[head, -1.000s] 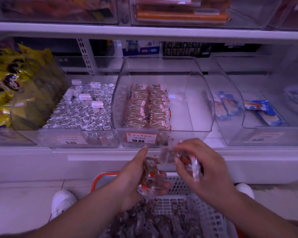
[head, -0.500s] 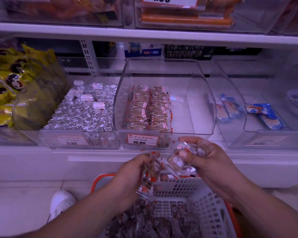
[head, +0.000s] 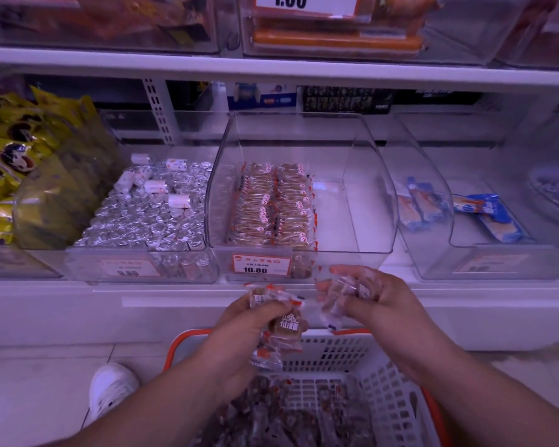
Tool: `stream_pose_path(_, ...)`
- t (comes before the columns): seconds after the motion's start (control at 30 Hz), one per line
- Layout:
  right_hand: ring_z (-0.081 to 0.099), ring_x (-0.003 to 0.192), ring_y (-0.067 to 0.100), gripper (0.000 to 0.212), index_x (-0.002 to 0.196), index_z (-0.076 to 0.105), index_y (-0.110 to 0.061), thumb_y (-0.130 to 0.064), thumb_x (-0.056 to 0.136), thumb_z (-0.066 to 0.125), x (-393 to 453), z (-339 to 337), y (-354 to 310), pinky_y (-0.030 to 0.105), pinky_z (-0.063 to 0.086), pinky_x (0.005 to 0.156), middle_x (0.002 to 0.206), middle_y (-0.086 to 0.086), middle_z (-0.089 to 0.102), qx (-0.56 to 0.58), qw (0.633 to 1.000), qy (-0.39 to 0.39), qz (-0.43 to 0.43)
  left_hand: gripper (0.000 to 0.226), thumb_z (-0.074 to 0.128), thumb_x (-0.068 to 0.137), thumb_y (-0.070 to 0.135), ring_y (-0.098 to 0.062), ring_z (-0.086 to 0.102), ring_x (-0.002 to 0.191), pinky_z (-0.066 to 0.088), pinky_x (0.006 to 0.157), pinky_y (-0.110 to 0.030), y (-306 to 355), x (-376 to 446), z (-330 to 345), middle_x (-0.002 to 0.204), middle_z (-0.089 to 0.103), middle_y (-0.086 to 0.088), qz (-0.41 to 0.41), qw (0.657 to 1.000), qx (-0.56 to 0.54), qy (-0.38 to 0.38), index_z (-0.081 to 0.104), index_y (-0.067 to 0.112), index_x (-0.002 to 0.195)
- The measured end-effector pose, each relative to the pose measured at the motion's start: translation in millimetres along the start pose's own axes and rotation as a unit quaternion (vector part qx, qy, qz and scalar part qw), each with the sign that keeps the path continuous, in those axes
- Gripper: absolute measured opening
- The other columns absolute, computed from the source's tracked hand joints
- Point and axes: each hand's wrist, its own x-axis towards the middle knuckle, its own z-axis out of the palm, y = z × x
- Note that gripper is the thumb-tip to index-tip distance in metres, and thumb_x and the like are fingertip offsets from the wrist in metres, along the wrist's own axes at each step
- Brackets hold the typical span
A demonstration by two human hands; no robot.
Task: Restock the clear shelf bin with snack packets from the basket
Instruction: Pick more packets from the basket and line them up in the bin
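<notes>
The clear shelf bin stands in the middle of the shelf. Two neat rows of clear-wrapped brown snack packets fill its left half; its right half is bare. In front of and below the bin, my left hand grips a bunch of snack packets. My right hand holds a few more packets just under the bin's front lip. Beneath both hands sits the white basket with an orange rim, with several packets lying in it.
A bin of silver foil sweets stands left of the clear bin, with yellow bags beyond it. On the right, a bin holds blue packets. An upper shelf overhangs. My white shoe is on the floor.
Both hands have risen a little with their packets. My right hand has turned palm-up and drawn slightly away from the left.
</notes>
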Motion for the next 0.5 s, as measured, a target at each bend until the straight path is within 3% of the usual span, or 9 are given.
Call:
stream_pose_path(0.03,0.073,0.095,0.016,0.043,0.110,0.067,-0.022,0.012,0.087,0.056,-3,2,1,0.046,0.059,0.084,0.098,-0.002,0.077,-0.049,0.997,0.028,-0.049,0.025,0.069,0.086,0.007,-0.037,0.069,0.086,0.057,0.057,-0.032,-1,0,0,0.093,0.073,-0.028,-0.005,1.000,-0.001,0.010,0.066,-0.004,0.109)
stream_pose_path(0.1,0.071,0.100,0.010,0.040,0.103,0.070,-0.028,0.008,0.087,0.062,-10,8,3,0.039,0.058,0.089,0.100,-0.010,0.077,-0.081,0.985,0.046,-0.142,0.028,0.068,0.086,0.007,-0.036,0.069,0.082,0.055,0.055,-0.031,-2,-1,2,0.095,0.072,-0.028,-0.016,1.000,-0.011,0.015,0.064,-0.004,0.112)
stream_pose_path(0.2,0.060,0.122,0.007,0.035,0.100,0.074,-0.028,0.004,0.090,0.063,-20,21,8,0.024,0.047,0.102,0.117,-0.013,0.072,-0.055,0.972,0.000,-0.226,0.023,0.065,0.088,0.012,-0.032,0.071,0.076,0.056,0.059,-0.033,-2,-3,8,0.098,0.071,-0.021,-0.030,0.995,-0.084,-0.039,0.064,0.005,0.110)
stream_pose_path(0.27,0.046,0.136,0.005,0.036,0.111,0.075,-0.026,0.001,0.091,0.064,-20,28,15,0.021,0.035,0.112,0.131,-0.017,0.063,-0.093,0.965,-0.051,-0.242,0.024,0.062,0.090,0.022,-0.025,0.070,0.073,0.056,0.062,-0.032,2,-5,12,0.095,0.070,-0.015,-0.040,0.987,-0.132,-0.080,0.066,0.010,0.110)
stream_pose_path(0.33,0.031,0.143,-0.001,0.043,0.125,0.066,-0.027,-0.001,0.092,0.062,-18,31,17,0.016,0.025,0.116,0.140,-0.027,0.051,-0.137,0.958,-0.126,-0.217,0.037,0.060,0.093,0.034,-0.026,0.067,0.084,0.053,0.071,-0.033,3,-5,10,0.102,0.071,-0.015,-0.034,0.989,-0.121,-0.080,0.069,0.008,0.117)
stream_pose_path(0.4,0.031,0.142,-0.003,0.043,0.130,0.062,-0.031,-0.008,0.094,0.059,-17,28,13,0.016,0.026,0.115,0.137,-0.032,0.051,-0.090,0.966,-0.184,-0.158,0.042,0.065,0.088,0.036,-0.027,0.066,0.085,0.050,0.075,-0.035,3,-4,6,0.101,0.070,-0.018,-0.003,0.994,-0.093,-0.054,0.068,0.006,0.117)
stream_pose_path(0.5,0.056,0.123,0.003,0.034,0.126,0.064,-0.040,-0.045,0.092,0.059,-16,21,1,0.033,0.037,0.112,0.117,-0.016,0.070,0.000,0.988,-0.145,-0.060,0.035,0.069,0.087,0.028,-0.019,0.061,0.057,0.047,0.052,-0.027,7,-3,-1,0.084,0.067,-0.016,0.029,0.998,-0.056,-0.032,0.065,0.004,0.113)
